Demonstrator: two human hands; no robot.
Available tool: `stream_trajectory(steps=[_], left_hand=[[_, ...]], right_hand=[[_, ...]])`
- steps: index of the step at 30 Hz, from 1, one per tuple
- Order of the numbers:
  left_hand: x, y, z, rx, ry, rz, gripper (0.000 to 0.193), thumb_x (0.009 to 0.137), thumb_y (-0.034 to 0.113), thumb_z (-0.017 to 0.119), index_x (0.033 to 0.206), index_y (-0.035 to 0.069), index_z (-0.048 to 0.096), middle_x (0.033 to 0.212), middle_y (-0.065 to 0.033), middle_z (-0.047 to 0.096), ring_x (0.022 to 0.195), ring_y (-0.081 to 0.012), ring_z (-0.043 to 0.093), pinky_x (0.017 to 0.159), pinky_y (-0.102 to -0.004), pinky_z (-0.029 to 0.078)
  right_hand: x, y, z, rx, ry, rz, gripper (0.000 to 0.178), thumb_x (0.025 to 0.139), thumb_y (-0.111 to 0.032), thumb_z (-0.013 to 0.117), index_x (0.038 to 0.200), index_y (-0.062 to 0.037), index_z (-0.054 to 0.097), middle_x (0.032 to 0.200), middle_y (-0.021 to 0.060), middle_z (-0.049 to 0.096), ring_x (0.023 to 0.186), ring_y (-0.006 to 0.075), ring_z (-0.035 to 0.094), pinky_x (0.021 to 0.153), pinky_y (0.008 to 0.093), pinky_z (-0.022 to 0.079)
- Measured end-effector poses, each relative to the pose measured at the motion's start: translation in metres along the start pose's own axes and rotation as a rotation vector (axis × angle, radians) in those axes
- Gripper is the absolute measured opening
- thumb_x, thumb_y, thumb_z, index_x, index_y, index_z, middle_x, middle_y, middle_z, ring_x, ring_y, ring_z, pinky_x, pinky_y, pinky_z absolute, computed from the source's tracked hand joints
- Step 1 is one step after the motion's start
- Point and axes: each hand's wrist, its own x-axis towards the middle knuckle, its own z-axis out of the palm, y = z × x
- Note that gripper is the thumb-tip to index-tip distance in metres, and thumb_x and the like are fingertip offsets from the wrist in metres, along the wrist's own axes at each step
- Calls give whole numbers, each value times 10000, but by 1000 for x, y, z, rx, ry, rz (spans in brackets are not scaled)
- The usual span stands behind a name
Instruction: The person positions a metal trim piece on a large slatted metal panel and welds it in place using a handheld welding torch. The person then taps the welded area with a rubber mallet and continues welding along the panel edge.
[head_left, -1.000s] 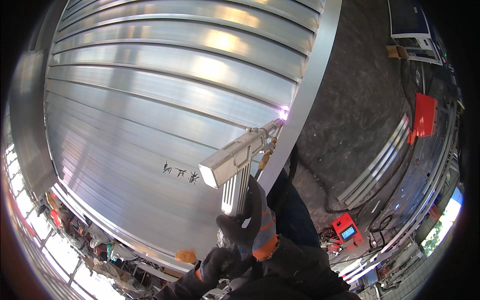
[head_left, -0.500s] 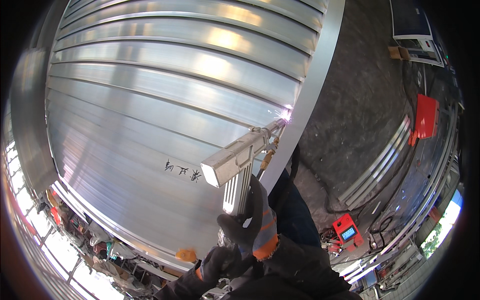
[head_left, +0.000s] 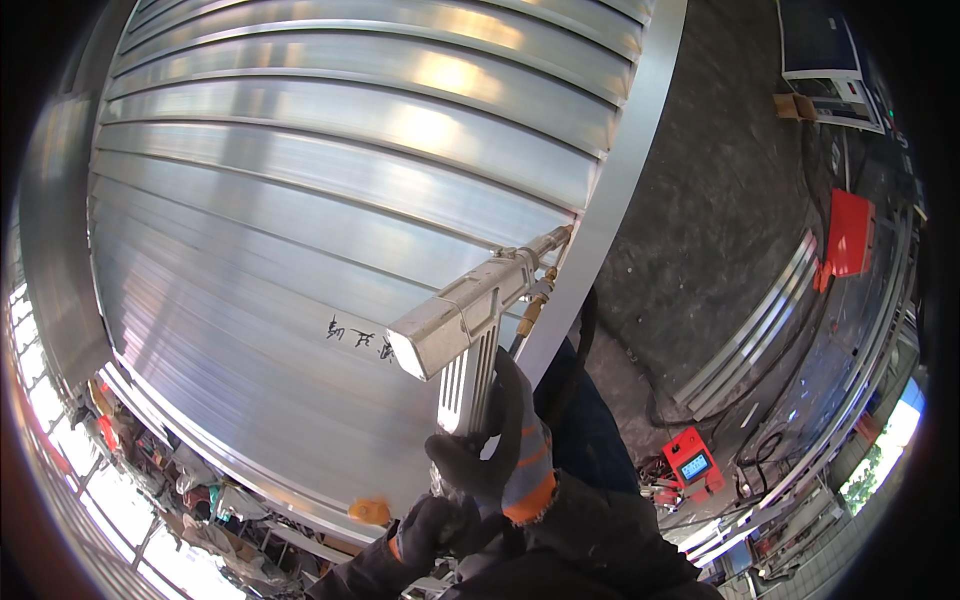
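A silver handheld laser welding gun (head_left: 465, 312) points up and to the right, its nozzle at the seam where the slatted metal panel (head_left: 300, 240) meets its flat side rail (head_left: 600, 225). No spark shows at the tip. My right hand (head_left: 510, 450), in a grey and black glove with an orange cuff, is wrapped round the gun's ribbed handle. Just below it is my left hand (head_left: 435, 525), gloved and closed by the lower end of the handle; what its fingers hold is hidden. A brass fitting (head_left: 532, 315) runs beside the nozzle.
On the dark floor to the right lie several metal strips (head_left: 750, 325), a red box (head_left: 850, 232) and a red device with a small screen (head_left: 693, 465). Dark cables run there. An orange-yellow thing (head_left: 369, 511) rests at the panel's near edge. Clutter (head_left: 205, 480) fills the lower left.
The bright sparks at the nozzle tip have gone out. The gun's rear end and my right hand have shifted slightly left and down.
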Motion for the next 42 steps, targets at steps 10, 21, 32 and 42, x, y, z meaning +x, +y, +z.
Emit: stream_trajectory(steps=[10,21,32,42], left_hand=[[7,8,9,131,45,75,477,1056,375,414,807,10,593,689,-57,578,622,-159,534,608,-315,414],[7,9,10,-9,0,-57,501,1060,375,392,784,16,607,688,-53,593,622,-151,535,617,-306,410],[5,9,8,-3,-14,-64,522,1065,418,392,814,19,616,714,-45,602,647,-131,530,631,-289,410],[-4,-3,1,379,27,163,369,1018,295,453,825,-1,559,714,-65,577,652,-161,536,602,-333,402]], right_hand=[[8,11,2,-27,29,-7,974,813,-284,812,1560,39,276,1310,230,576,1130,320,646,922,430,569],[6,14,0,9,50,10,931,771,-121,792,1554,12,305,1204,114,583,925,155,614,721,305,551],[0,12,1,84,23,100,985,819,-259,834,1565,46,267,1359,250,566,1184,333,640,987,431,541],[-4,-4,1,91,-5,124,1017,819,-280,861,1556,79,260,1285,239,611,1054,276,692,884,375,581]])
